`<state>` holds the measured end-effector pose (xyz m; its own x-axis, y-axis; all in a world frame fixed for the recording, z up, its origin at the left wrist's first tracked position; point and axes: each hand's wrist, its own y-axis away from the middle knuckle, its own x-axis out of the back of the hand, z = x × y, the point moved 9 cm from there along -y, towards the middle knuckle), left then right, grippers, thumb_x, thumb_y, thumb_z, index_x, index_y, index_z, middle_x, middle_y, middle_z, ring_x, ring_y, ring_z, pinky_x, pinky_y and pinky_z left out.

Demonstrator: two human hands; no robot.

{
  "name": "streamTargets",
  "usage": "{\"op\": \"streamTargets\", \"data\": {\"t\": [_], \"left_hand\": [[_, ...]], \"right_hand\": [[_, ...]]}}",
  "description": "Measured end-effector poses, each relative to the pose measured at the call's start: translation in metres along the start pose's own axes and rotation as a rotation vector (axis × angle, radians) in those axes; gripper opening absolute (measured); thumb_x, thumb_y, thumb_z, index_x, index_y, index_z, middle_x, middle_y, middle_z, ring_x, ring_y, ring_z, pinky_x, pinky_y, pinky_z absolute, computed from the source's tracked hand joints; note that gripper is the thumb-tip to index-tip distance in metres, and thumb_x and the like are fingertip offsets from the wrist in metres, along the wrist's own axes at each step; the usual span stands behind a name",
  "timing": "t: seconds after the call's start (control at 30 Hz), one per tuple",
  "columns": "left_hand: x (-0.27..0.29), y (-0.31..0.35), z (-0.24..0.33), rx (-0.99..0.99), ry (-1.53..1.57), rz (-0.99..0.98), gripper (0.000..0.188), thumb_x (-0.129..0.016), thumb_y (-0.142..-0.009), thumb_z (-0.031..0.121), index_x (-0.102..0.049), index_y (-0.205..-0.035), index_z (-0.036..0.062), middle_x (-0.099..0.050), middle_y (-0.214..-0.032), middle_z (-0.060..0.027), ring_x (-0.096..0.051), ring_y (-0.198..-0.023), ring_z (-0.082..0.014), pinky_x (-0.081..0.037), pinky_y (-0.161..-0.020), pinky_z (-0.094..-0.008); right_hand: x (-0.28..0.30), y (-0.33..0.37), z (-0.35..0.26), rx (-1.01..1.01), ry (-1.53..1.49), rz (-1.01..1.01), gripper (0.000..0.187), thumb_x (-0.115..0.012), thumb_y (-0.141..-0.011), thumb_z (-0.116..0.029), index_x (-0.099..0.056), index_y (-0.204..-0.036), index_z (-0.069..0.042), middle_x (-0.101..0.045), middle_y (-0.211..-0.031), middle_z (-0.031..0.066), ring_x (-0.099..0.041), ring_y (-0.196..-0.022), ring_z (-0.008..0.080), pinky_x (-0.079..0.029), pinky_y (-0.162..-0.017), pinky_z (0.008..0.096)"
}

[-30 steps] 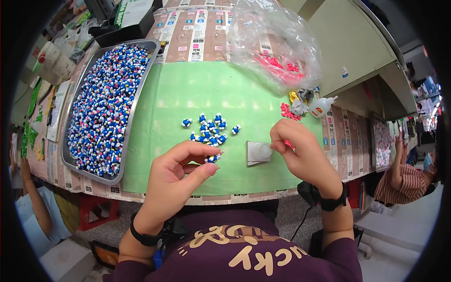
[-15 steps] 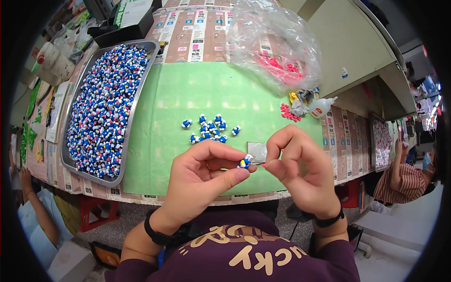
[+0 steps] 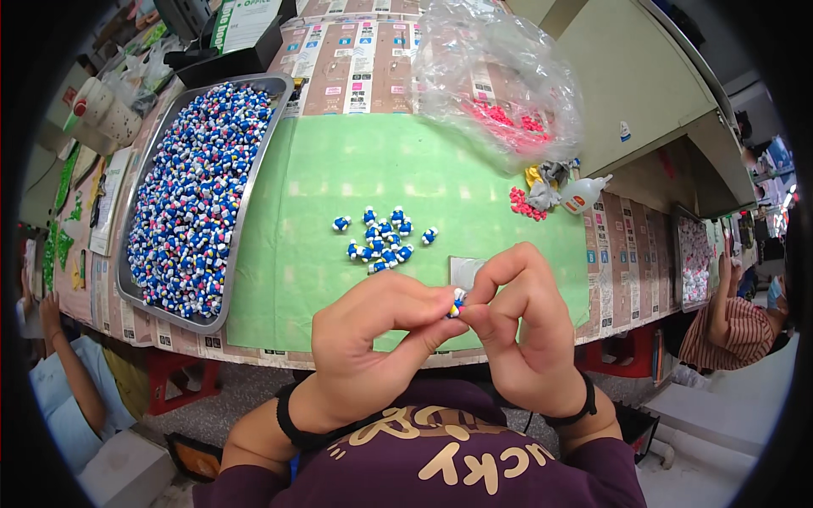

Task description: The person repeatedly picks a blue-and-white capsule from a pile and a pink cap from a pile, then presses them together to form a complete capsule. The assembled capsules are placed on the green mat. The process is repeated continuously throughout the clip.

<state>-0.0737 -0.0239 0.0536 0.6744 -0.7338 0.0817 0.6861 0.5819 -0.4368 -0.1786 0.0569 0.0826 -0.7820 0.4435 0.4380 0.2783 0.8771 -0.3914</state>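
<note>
My left hand (image 3: 373, 343) pinches a tiny blue-and-white figurine (image 3: 457, 305) with a touch of yellow, between thumb and forefinger. From the other side, my right hand (image 3: 529, 334) presses closed thumb and forefinger tips against the figurine. The small pink piece those tips held a moment ago is now mostly hidden by the fingers. Beyond my hands, several similar figurines (image 3: 385, 241) lie in a loose cluster on a green sheet (image 3: 322, 161). A flat pale square (image 3: 463, 269) sits just behind my right fingers, partly covered.
At left stands a metal tray (image 3: 254, 190) heaped with figurines. A clear plastic bag (image 3: 525, 76) of pink pieces lies at the back right, near a pink pile (image 3: 528, 205), crumpled scraps (image 3: 552, 179) and a white squeeze bottle (image 3: 584, 195). Co-workers sit on both sides.
My right hand has moved left, bringing its fingertips from beside the figurine into contact with it. The left hand still grips the figurine, now turned and more covered by fingers.
</note>
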Motion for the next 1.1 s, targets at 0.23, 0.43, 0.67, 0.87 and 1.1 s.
{"op": "streamTargets", "data": {"t": [0.23, 0.43, 0.67, 0.87, 1.1], "left_hand": [[0.009, 0.001, 0.004, -0.025, 0.02, -0.027, 0.024, -0.075, -0.074, -0.013, -0.066, -0.093, 0.0001, -0.069, -0.092, -0.0131, -0.066, -0.079, -0.0183, -0.054, -0.068, -0.0264], [0.125, 0.02, -0.017, -0.008, -0.083, 0.308, 0.023, -0.064, -0.084, -0.012, -0.057, -0.098, 0.0038, -0.059, -0.093, -0.0069, -0.058, -0.082, -0.0111, -0.047, -0.063, -0.0215], [0.207, 0.023, -0.003, 0.184, -1.06, 0.537, 0.021, -0.071, -0.086, 0.003, -0.064, -0.106, 0.0035, -0.06, -0.106, -0.0025, -0.053, -0.079, -0.0071, -0.043, -0.062, -0.0196], [0.086, -0.02, -0.061, 0.214, -0.725, 0.0, 0.026, -0.068, -0.086, 0.004, -0.063, -0.112, 0.0028, -0.058, -0.104, -0.0066, -0.055, -0.078, -0.0138, -0.045, -0.061, -0.0251], [0.064, -0.026, -0.096, 0.349, -0.742, -0.148, 0.016, -0.067, -0.084, 0.001, -0.062, -0.099, 0.0004, -0.054, -0.091, -0.005, -0.054, -0.075, -0.0123, -0.044, -0.06, -0.0249]], "right_hand": [[-0.002, -0.002, 0.024, -0.169, -0.27, -0.026, 0.031, -0.067, -0.081, 0.009, -0.042, -0.091, -0.007, -0.047, -0.089, 0.0069, -0.048, -0.085, 0.0189, -0.04, -0.078, 0.0304], [0.083, 0.011, 0.042, -0.229, -0.316, 0.365, 0.031, -0.059, -0.089, 0.009, -0.036, -0.088, -0.011, -0.046, -0.091, 0.0019, -0.046, -0.087, 0.0107, -0.04, -0.078, 0.0212], [0.117, 0.042, 0.109, -0.445, 0.069, 0.158, 0.018, -0.063, -0.09, 0.002, -0.046, -0.088, -0.004, -0.052, -0.088, -0.0001, -0.052, -0.086, 0.0087, -0.044, -0.081, 0.0245], [0.093, 0.041, 0.13, -0.402, 0.337, 0.009, 0.012, -0.057, -0.079, 0.009, -0.049, -0.083, 0.001, -0.054, -0.079, 0.0093, -0.056, -0.075, 0.0214, -0.046, -0.071, 0.0312], [0.084, 0.047, 0.131, -0.369, 0.288, 0.01, 0.011, -0.055, -0.079, 0.01, -0.048, -0.082, 0.002, -0.052, -0.078, 0.0135, -0.054, -0.072, 0.0276, -0.043, -0.066, 0.035]]}}
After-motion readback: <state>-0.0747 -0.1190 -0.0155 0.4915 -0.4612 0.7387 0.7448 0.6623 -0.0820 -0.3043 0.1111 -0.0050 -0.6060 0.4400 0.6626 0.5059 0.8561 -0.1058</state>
